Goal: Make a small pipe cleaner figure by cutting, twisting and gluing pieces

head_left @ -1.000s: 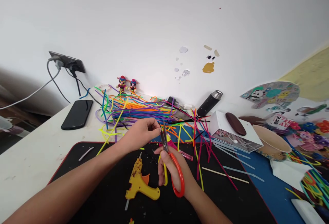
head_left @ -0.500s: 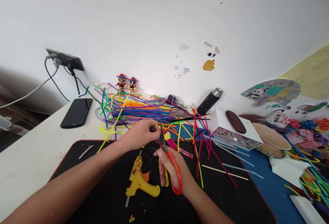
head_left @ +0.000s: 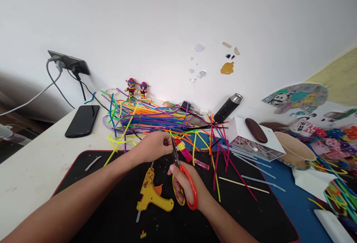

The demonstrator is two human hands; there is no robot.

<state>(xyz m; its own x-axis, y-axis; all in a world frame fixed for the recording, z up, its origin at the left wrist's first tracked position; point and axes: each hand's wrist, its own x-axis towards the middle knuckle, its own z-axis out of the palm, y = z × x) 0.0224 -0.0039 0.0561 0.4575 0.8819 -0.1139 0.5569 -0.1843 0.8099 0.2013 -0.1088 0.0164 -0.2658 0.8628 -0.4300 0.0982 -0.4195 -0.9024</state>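
My right hand [head_left: 186,183] grips scissors [head_left: 182,176] with one orange and one yellow handle loop; the blades point up and away toward my left hand. My left hand [head_left: 152,147] is closed in a pinch just left of the blade tips, holding something too small to name. A small pink and yellow piece [head_left: 184,150] lies right of the blades. A yellow glue gun [head_left: 152,194] lies on the black mat [head_left: 245,213] below my left wrist.
A heap of coloured pipe cleaners [head_left: 150,118] fills the desk behind my hands, with two small figures [head_left: 136,86] by the wall. A black phone [head_left: 82,121] lies left, a black flask [head_left: 228,108], white box [head_left: 255,140] and paper cup [head_left: 292,150] right. Glue sticks [head_left: 251,178] lie on the mat.
Both hands have drifted slightly down and toward me. The scissors' blades have come closer together beside my left fingertips. The view has tilted down a little.
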